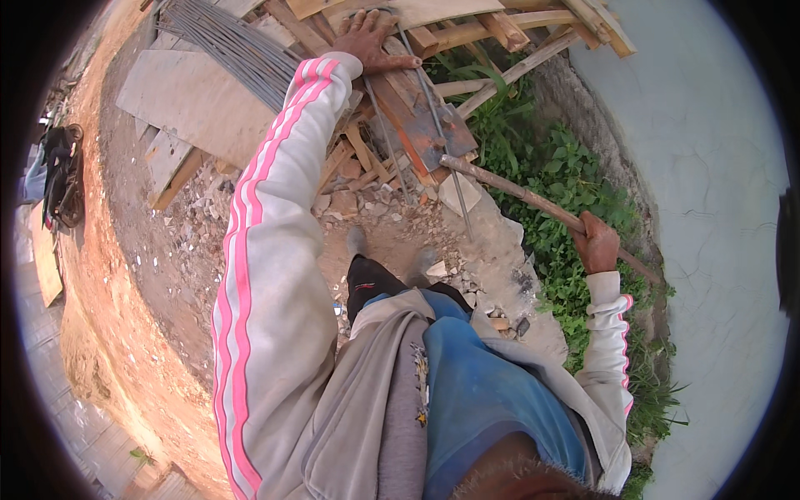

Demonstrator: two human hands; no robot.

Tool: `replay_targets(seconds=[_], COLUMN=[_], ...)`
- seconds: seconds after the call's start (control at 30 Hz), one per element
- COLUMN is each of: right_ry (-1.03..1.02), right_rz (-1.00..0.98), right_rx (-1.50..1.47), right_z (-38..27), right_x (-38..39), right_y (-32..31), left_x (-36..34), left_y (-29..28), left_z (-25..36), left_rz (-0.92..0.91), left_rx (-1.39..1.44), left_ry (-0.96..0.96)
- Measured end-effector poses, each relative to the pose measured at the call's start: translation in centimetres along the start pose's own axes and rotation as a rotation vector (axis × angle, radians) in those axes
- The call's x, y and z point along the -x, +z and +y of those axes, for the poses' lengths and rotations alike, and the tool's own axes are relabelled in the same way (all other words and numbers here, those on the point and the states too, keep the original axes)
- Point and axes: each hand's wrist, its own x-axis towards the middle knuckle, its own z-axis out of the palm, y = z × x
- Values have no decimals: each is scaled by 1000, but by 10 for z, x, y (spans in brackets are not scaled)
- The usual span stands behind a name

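My left hand (pixel 372 40) lies with fingers spread on a thick timber beam (pixel 402 104) at the far side, its thumb stretched over a thin steel rod (pixel 430 102). The rod runs along the beam and sticks out past its near end. A second thin rod (pixel 385 133) slants down just left of it. Dark, worn metal or wood covers the beam's near end. On the right, my right hand (pixel 597 242) is closed around a brown pole (pixel 521 193). The pole's far tip meets or overlaps the beam's end beside the rod; I cannot tell whether they touch.
A bundle of steel bars (pixel 229 52) and a plywood sheet (pixel 196 104) lie at the far left. Lumber (pixel 508 33) is piled at the far right. Rubble (pixel 350 200) covers the ground by my feet. Green weeds (pixel 567 167) grow along a pale wall (pixel 717 208).
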Motion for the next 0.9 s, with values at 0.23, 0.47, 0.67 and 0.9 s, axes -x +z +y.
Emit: replay_targets(seconds=[0.23, 0.47, 0.67, 0.9], right_ry=[382, 543, 803, 1184], right_rz=[-248, 11, 143, 140], right_rx=[123, 290, 304, 287], right_z=[169, 159, 13, -254], right_x=[68, 122, 282, 359], right_y=[-12, 16, 39, 57], left_x=[-1, 5, 0, 1], left_y=[-12, -6, -11, -4], left_z=[-2, -12, -3, -10], left_rz=[-11, 67, -45, 45], left_rx=[-5, 32, 6, 105], left_ry=[54, 72, 53, 62])
